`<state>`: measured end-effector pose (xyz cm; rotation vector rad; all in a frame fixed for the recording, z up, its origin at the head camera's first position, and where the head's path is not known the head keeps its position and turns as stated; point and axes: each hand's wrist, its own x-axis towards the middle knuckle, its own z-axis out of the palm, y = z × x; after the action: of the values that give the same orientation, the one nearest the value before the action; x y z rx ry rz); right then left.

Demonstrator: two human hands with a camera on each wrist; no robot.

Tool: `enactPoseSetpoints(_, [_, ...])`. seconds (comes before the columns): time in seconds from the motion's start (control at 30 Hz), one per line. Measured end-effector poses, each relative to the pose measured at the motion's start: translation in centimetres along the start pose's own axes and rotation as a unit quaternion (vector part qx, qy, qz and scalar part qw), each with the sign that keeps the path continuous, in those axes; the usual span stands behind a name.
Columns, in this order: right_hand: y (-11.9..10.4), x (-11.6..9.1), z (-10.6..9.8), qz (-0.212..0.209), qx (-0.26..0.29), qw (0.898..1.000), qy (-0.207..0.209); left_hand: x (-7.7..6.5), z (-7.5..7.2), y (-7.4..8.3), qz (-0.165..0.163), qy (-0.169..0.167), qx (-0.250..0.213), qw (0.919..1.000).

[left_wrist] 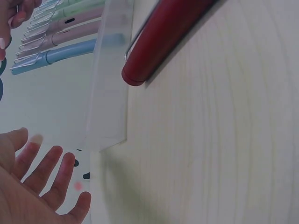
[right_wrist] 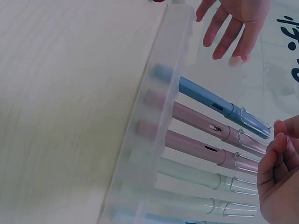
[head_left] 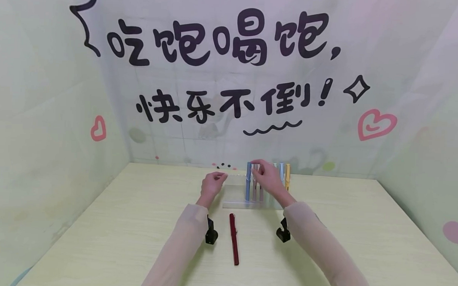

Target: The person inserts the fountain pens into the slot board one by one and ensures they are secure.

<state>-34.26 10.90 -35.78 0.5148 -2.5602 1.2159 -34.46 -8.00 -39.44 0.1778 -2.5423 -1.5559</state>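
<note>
A clear pen rack [head_left: 234,204] stands on the table, holding several upright pens. My left hand [head_left: 212,184] pinches its upper left corner between thumb and forefinger, the other fingers [left_wrist: 63,179] spread out. At the left of the row stands a blue pen [head_left: 248,181], its lower end in the rack. My right hand [right_wrist: 282,172] is beside its clipped top, fingers loosely bent and holding nothing. Two mauve pens [right_wrist: 201,144] come after it, partly behind that hand in the head view. A dark red pen [head_left: 234,239] with a silver clip lies in front of the rack.
Farther along the rack are pale green pens [right_wrist: 191,172], a light blue pen [head_left: 282,172] and a yellow pen [head_left: 287,174]. Behind the table hangs a printed backdrop [head_left: 175,149]. Black wrist cameras [head_left: 210,235] sit below both sleeves.
</note>
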Motion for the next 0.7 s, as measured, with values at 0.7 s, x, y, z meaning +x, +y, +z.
enactPoseSetpoints(0.7, [1.8,-6.1,3.0,0.019,0.041,0.977,-0.207,-0.1,-0.1,0.3,-0.002,0.003,0.001,1.0])
